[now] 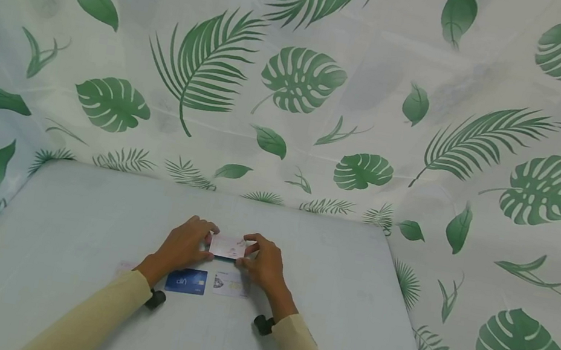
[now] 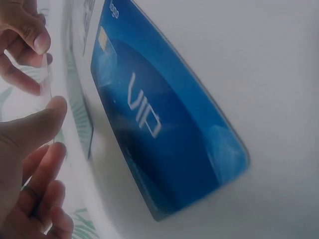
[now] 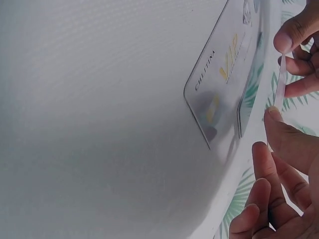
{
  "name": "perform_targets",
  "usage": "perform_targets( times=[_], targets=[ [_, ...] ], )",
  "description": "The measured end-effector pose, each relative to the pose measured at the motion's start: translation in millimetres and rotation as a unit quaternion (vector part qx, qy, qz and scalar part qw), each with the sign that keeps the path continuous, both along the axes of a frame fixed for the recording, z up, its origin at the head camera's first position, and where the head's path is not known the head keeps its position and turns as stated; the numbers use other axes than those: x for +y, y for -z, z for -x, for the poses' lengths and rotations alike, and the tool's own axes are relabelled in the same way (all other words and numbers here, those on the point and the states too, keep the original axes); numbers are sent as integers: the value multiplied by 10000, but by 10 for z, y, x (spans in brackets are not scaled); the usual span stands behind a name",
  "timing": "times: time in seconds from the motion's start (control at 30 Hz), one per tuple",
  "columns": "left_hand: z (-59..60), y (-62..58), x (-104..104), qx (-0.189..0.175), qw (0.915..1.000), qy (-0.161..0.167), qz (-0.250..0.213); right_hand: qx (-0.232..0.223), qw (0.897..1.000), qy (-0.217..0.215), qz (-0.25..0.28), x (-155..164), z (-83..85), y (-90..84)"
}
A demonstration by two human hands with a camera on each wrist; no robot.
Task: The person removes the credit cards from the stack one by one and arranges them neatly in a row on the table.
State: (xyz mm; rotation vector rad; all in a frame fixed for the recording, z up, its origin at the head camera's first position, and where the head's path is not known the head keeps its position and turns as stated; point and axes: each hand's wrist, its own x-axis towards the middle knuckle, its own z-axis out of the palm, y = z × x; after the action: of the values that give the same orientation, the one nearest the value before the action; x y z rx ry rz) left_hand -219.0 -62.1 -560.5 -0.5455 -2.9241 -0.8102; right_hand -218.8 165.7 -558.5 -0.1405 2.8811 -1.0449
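Observation:
Both hands pinch a thin pale card with pinkish print by its two short ends, above the table. My left hand has thumb and fingers at the left end; my right hand does the same at the right. Both wrist views show the card edge-on. Below it on the table lies a glossy card that mirrors the green leaves. Nearer to me are a blue VIP card, by the left wrist, and a silvery VIP card with gold lettering, by the right.
A pale pinkish card lies partly hidden behind the left forearm. The white table ends at a leaf-patterned sheet at the back and sides. Each wrist wears a small black camera.

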Motion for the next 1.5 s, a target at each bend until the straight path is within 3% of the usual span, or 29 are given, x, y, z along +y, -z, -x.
perform_targets(
  times=[0.2, 0.5, 0.73, 1.0, 1.5],
  targets=[
    [-3, -24, 56, -13, 9999, 85, -68, 56, 10000, 40, -45, 57, -43, -54],
    [-30, -59, 163, 269, 9993, 266, -61, 252, 9996, 51, -81, 191, -124, -115],
    [-51, -80, 244, 214, 9994, 266, 15, 384, 9992, 28, -112, 287, -156, -123],
    [-91, -128, 310, 107, 9995, 282, -58, 367, 9992, 56, -174, 356, -211, -168],
    [-128, -126, 446, 322, 9984, 465, -74, 367, 9989, 139, -244, 522, -296, -195]
  ],
)
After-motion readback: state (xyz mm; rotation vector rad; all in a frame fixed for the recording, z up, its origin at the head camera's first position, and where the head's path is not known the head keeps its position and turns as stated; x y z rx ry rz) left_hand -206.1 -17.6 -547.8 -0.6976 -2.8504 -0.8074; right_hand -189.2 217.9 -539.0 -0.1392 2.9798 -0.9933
